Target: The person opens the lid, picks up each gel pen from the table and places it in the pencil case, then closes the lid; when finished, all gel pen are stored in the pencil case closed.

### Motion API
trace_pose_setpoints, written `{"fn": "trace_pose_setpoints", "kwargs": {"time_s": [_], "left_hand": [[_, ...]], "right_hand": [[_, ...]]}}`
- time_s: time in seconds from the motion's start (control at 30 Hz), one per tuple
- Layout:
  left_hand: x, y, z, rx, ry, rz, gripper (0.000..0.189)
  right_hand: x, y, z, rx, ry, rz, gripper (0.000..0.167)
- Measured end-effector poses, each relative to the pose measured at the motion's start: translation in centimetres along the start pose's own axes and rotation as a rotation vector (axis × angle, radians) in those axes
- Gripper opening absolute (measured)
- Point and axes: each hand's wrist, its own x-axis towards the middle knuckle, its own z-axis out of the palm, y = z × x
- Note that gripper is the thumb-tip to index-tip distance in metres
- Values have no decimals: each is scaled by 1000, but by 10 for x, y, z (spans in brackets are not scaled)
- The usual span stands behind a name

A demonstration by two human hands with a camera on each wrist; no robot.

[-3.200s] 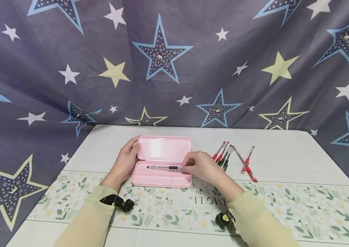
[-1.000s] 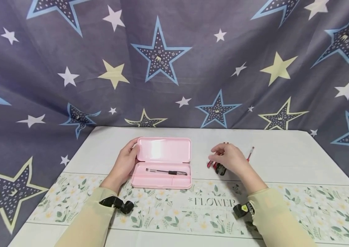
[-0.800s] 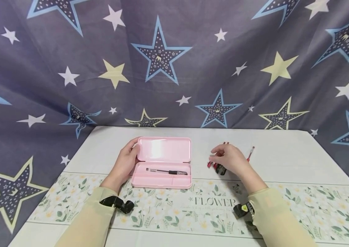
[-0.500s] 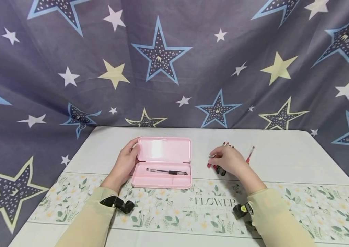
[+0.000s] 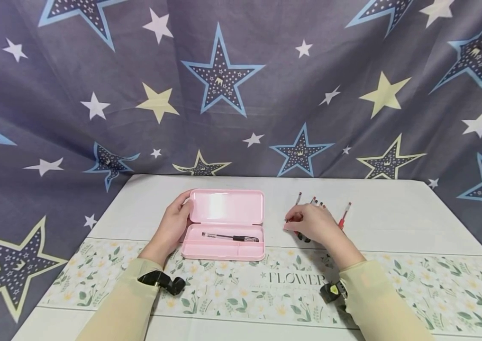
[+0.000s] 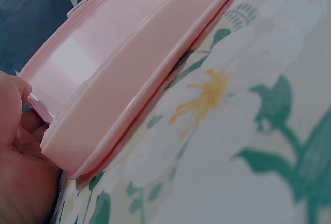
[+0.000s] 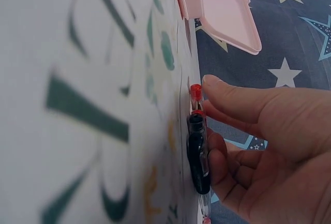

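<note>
A pink pencil case (image 5: pixel 227 206) lies with its lid raised. My left hand (image 5: pixel 174 221) grips the lid's left edge, thumb at the front; in the left wrist view the left hand (image 6: pixel 23 146) shows at the case's corner. One black pen (image 5: pixel 230 237) lies in the case's long compartment. To the right, my right hand (image 5: pixel 311 222) pinches a red pen (image 5: pixel 299 198) between thumb and fingers, its lower part mostly hidden by them. In the right wrist view, a black pen (image 7: pixel 197 154) and a red pen tip (image 7: pixel 195 90) lie beside the right hand (image 7: pixel 274 146).
More pens (image 5: pixel 318 203) lie partly under the right hand. A separate red pen (image 5: pixel 345 215) is just right of it. The white table (image 5: pixel 394 213) has a floral band (image 5: pixel 223 289) across it, and a star-patterned curtain (image 5: pixel 258 94) hangs behind.
The right hand has left the black pen in the case and moved right to the pens. Since half a second ago its fingers have closed in and the leftmost pen has shifted left.
</note>
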Motion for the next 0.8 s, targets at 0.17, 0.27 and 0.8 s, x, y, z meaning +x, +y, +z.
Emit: {"fn": "trace_pose_setpoints", "kwargs": {"time_s": [0.17, 0.27, 0.8], "left_hand": [[0, -1, -1, 6, 3, -3, 49], [0, -1, -1, 8, 4, -3, 49], [0, 0, -1, 4, 0, 2, 48]], "right_hand": [[0, 0, 1, -1, -24, 14, 14], [0, 0, 2, 13, -36, 18, 15], [-2, -2, 2, -14, -10, 78, 21]]}}
